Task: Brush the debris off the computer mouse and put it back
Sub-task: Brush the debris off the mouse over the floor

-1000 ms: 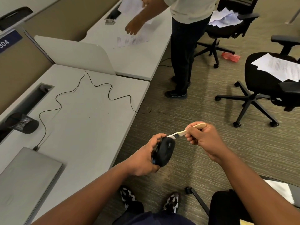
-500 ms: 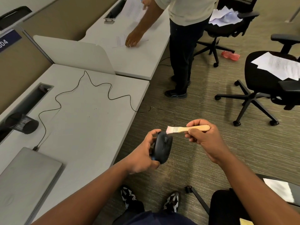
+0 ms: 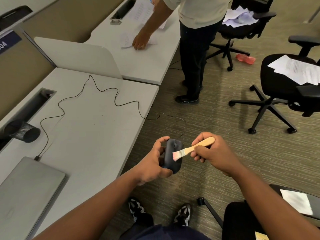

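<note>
Bare desk stretch between the looping cable and closed laptop.

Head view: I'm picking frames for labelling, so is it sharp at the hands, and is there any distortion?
Head view: mouse and brush are sharp enough, though the pink bristles look slightly smeared; the desk edges bow from the wide-angle lens; lighting is soft and even, without glare.

Both bare forearms reach out in front. The left hand is curled in a grip, thumb up top. The right hand pinches with thumb and fingers, knuckles up.
</note>
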